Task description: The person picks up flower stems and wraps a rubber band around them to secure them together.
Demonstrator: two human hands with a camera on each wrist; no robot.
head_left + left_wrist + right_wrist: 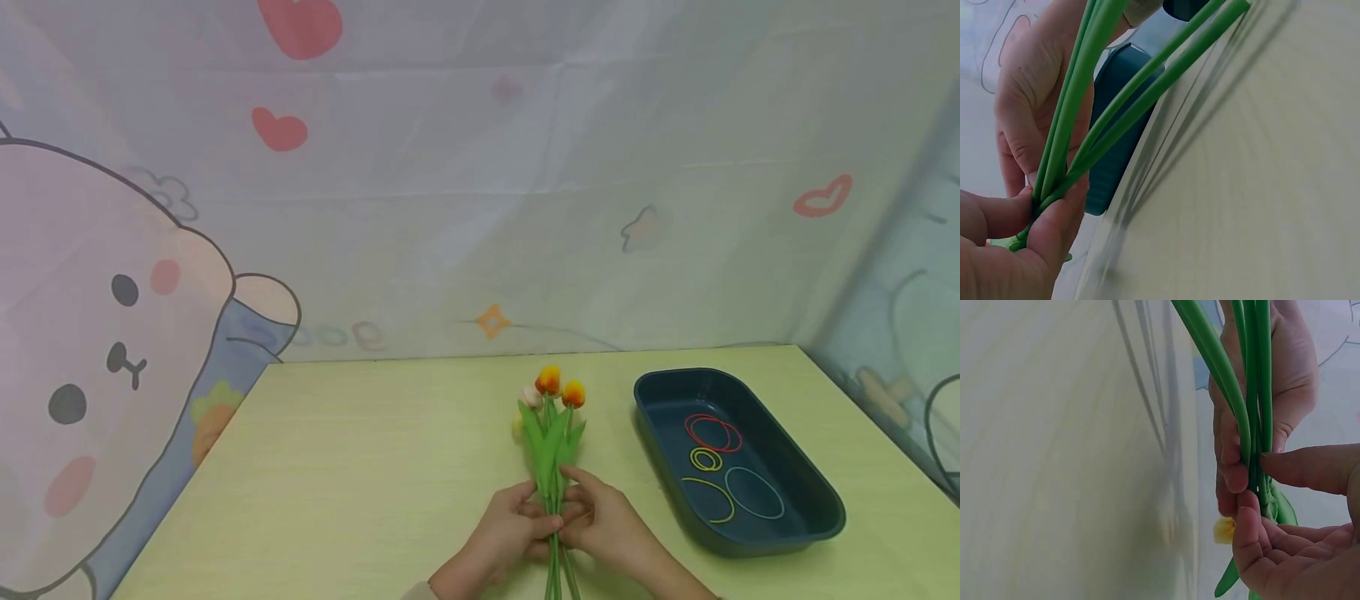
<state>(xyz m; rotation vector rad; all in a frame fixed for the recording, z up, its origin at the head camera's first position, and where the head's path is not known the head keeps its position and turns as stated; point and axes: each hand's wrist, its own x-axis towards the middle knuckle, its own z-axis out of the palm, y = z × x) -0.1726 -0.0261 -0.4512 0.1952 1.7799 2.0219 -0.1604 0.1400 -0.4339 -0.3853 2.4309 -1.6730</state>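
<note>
In the head view, a small bunch of tulips (551, 442) is held upright over the front of the table, with orange-red, white and yellow blooms above green leaves. My left hand (501, 537) pinches the green stems (1147, 94) between thumb and fingers just below the leaves. From the other side, my right hand (609, 527) also holds the bunch, its thumb and curled fingers against the stems in the right wrist view. The stem ends spread apart in the left wrist view. A yellow bloom (1224, 530) shows past the right fingers.
To the right stands a dark blue tray (738, 546) with loose red bands (726, 450), yellow bands (706, 459) and a light blue band (754, 492) inside. The pale table (337, 467) meets a printed cloth backdrop (450, 208) at its far edge.
</note>
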